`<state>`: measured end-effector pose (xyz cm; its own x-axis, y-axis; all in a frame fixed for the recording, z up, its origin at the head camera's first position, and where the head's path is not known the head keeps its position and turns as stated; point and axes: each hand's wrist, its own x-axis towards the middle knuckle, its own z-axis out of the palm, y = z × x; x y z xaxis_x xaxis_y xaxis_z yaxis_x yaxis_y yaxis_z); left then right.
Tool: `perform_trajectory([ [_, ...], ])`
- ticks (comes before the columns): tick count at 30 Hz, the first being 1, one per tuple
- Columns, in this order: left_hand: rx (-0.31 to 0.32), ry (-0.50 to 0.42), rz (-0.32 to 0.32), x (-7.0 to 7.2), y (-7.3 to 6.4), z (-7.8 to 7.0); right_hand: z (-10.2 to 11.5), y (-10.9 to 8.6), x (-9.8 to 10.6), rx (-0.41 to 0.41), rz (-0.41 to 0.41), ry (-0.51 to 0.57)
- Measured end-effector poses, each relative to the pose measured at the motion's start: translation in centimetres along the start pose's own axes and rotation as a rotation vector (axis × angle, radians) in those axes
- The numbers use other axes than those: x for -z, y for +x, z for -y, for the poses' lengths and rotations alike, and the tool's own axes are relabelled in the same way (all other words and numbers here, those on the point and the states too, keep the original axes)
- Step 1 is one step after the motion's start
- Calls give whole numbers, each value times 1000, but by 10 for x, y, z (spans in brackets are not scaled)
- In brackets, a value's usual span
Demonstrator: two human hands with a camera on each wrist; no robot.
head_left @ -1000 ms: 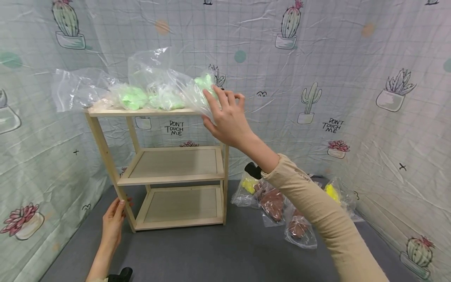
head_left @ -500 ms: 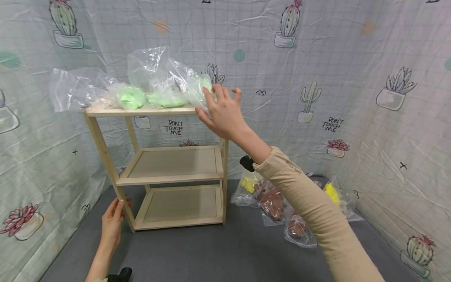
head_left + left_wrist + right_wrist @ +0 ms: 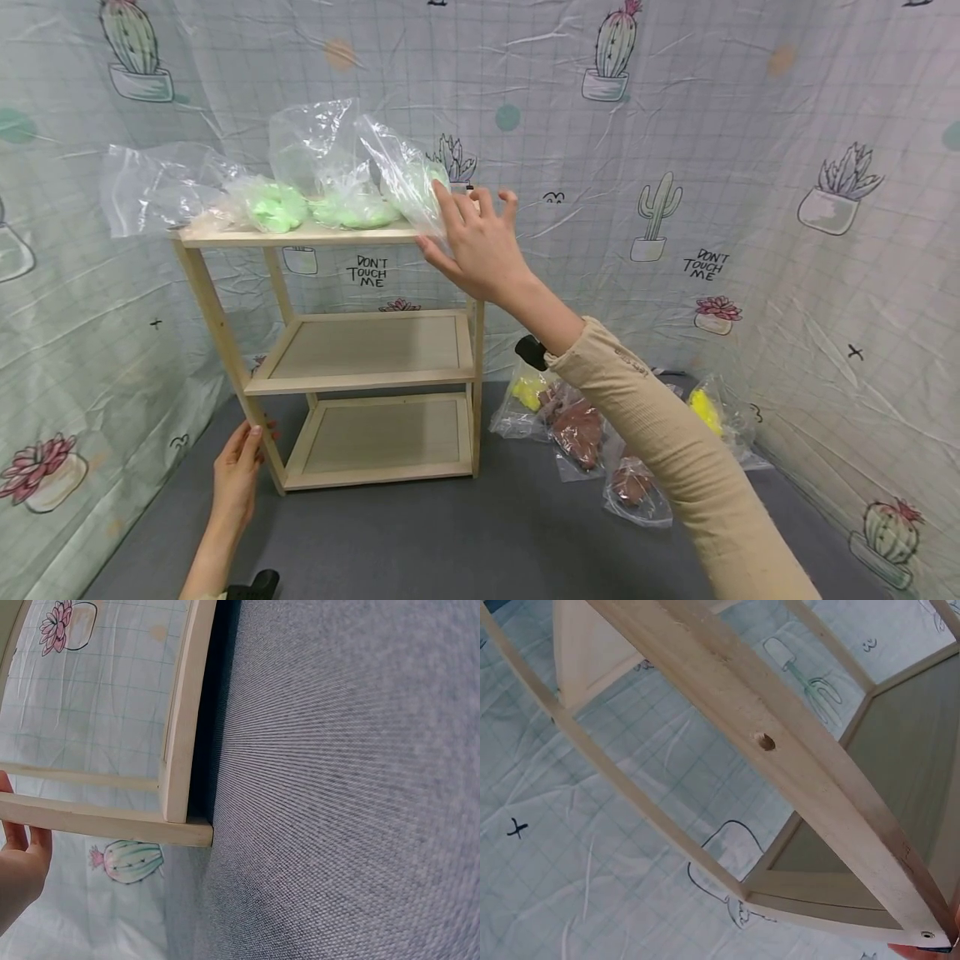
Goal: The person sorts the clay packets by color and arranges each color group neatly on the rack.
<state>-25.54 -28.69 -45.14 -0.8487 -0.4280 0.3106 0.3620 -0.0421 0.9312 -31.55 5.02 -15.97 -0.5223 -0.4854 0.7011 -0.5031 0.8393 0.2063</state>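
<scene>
In the head view, a three-tier wooden shelf [image 3: 360,387] stands on the grey surface. My left hand [image 3: 236,475] grips its left front post low down, fingers behind and thumb in front; the left wrist view shows the fingers around the post [image 3: 105,821]. At the top shelf's right end, my right hand [image 3: 480,246] has its fingers spread and loosely bent against a clear plastic bag [image 3: 408,179] with pale green contents. That bag leans left and partly hides behind the fingers. Only a bit of fingertip [image 3: 907,950] shows in the right wrist view.
Other clear bags with pale green contents [image 3: 273,207] [image 3: 352,208] line the top shelf, beside a flatter bag [image 3: 161,187] overhanging its left end. Bags with brown [image 3: 577,433] and yellow [image 3: 705,410] contents lie on the grey surface at right. A cactus-print cloth [image 3: 570,142] surrounds everything.
My right hand has moved slightly left and pushed the rightmost bag inward along the top shelf. The left hand keeps its grip on the post.
</scene>
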Motion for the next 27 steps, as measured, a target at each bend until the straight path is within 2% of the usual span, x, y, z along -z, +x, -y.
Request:
perform_trajectory([
  [5, -10, -6, 4, 1, 0, 1, -3, -10, 1, 20, -51, 41],
  [11, -34, -35, 30, 1, 0, 0, -11, -33, 3, 83, -141, 73],
  [18, -84, -95, 125, 7, 2, 2, -24, -62, 5, 168, -272, 121],
  [22, -125, -120, 189, 10, 3, 4, -32, -81, 3, 205, -304, 146],
  [27, -172, -119, 255, 13, 6, 4, -43, -108, -4, 224, -302, 176],
])
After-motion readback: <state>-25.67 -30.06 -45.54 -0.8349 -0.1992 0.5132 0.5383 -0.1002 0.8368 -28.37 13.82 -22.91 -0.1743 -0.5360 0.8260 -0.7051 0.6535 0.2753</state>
